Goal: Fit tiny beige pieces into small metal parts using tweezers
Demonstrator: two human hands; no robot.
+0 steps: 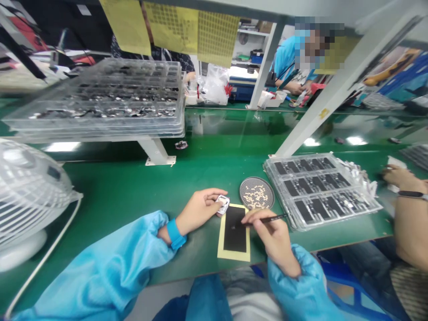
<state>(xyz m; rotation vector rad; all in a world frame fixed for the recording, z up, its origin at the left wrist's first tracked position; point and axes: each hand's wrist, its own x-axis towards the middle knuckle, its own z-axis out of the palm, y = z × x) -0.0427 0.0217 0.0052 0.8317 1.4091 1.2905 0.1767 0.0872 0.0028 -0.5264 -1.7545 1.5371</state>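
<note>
My left hand (200, 208) pinches a small white part (222, 203) at the top left corner of a black pad with a yellow border (234, 232) lying on the green bench. My right hand (271, 232) is closed round thin black tweezers (272, 218), held across the pad's top right corner. Just beyond the pad stands a round dark dish (257, 193) holding several small pale pieces. Both my sleeves are light blue, and a blue band sits on my left wrist.
A clear tray stack with dark parts (317, 189) lies to the right. A taller stack of clear trays (100, 98) rests on a raised shelf at the left. A white fan (30, 196) stands at the far left. Another person's arm (408, 200) reaches in at the right; a further person sits behind.
</note>
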